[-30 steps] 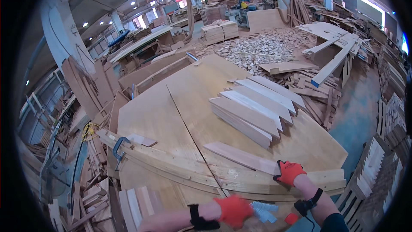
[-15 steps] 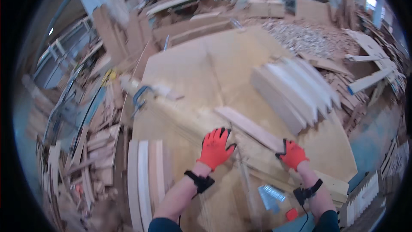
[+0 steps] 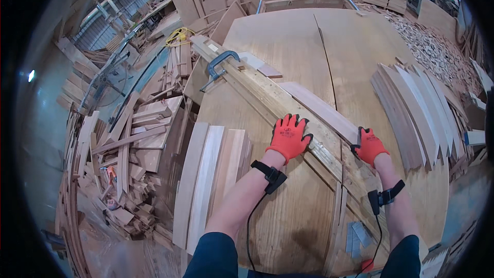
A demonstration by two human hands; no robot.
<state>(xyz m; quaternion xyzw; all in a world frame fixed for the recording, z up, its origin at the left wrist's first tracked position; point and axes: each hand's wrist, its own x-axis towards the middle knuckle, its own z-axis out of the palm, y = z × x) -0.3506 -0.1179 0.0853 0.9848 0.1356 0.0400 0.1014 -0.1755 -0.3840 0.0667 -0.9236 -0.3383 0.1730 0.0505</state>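
Observation:
My left hand (image 3: 289, 138), in a red and black work glove, lies with fingers spread on a long timber beam (image 3: 251, 88) set slantwise across the table. At the near end of a flat, pale reddish wooden board (image 3: 320, 109), my right hand (image 3: 370, 147), gloved alike, has its fingers and thumb closed on the board's end. This board lies along the beam's far edge. A blue C-clamp (image 3: 222, 63) grips the beam near its far left end. Just beyond the clamp rests a shorter wooden piece (image 3: 261, 65).
Curved boards (image 3: 206, 190) are stacked at the left edge of the plywood table (image 3: 288, 226). More pointed boards (image 3: 414, 116) stand in a row at the right. Small metal plates (image 3: 356, 238) lie near my right forearm. Wood offcuts (image 3: 134, 170) heap up on the left.
The view has swung, so the table and both hands sit differently in it and look sharper. My left hand remains on the beam and my right hand at the board's end.

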